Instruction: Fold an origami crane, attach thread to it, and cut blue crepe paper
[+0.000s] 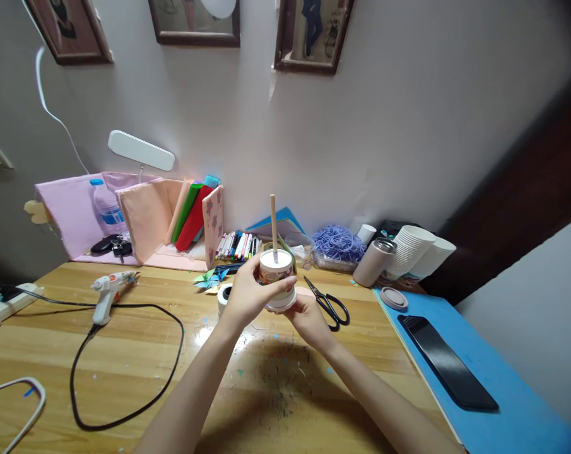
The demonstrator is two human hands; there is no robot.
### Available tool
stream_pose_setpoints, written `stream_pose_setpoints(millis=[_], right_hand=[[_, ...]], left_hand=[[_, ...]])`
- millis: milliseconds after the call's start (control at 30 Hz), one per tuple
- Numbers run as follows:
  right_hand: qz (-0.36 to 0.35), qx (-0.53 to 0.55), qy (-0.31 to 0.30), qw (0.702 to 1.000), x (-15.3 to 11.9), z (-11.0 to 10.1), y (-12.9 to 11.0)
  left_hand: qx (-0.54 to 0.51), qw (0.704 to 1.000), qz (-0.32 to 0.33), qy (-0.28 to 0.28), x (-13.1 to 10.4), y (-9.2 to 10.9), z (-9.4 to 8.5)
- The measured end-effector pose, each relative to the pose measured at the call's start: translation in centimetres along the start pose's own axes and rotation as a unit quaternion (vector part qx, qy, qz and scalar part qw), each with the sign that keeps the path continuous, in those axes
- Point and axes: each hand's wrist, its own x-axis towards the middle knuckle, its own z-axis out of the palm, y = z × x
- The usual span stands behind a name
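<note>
A patterned paper cup (270,275), bottom up with its wide rim below, is held above the table in front of me. From its white top rises a thin wooden stick (274,221), close to upright. My left hand (247,291) wraps round the cup's side, thumb across its front. My right hand (310,320) grips the lower rim from the right, its fingertips partly hidden beneath the cup. Black-handled scissors (333,309) lie just right of my right hand. Behind my left wrist stands a white roll (223,295), partly covered.
A white glue gun (108,293) with a looping black cord lies left. Several markers (238,246), purple shredded paper (338,244), a tumbler (374,261) and stacked paper cups (411,249) line the back. A black phone (446,362) lies on the blue mat (512,384) at right.
</note>
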Motion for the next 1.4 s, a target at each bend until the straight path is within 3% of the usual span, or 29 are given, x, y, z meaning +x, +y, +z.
stream_pose_setpoints(millis=[267,533,800,967,1200,1400], right_hand=[[0.023,0.040,-0.016,0.999,0.0,0.3,1.2],[0.068,0.036,-0.075,0.994,0.9,-0.4,2.0],[0.045,0.010,-0.013,0.999,1.0,-0.6,2.4],[0.065,0.017,-0.008,0.998,1.0,-0.8,3.1],[0.107,0.044,-0.066,0.991,1.1,-0.8,2.7],[0.076,-0.048,-0.178,0.980,1.9,-4.7,1.5]], left_hand=[[0.014,1.000,0.008,-0.021,0.0,0.0,-0.2],[0.025,0.999,0.016,-0.029,0.0,-0.7,0.3],[0.044,0.998,0.034,0.018,0.0,-0.9,0.7],[0.059,0.997,0.046,0.011,-0.1,-0.5,0.8],[0.053,0.998,0.039,-0.018,-0.3,-0.5,0.9],[0.073,0.996,0.028,-0.035,0.0,-0.8,0.8]])
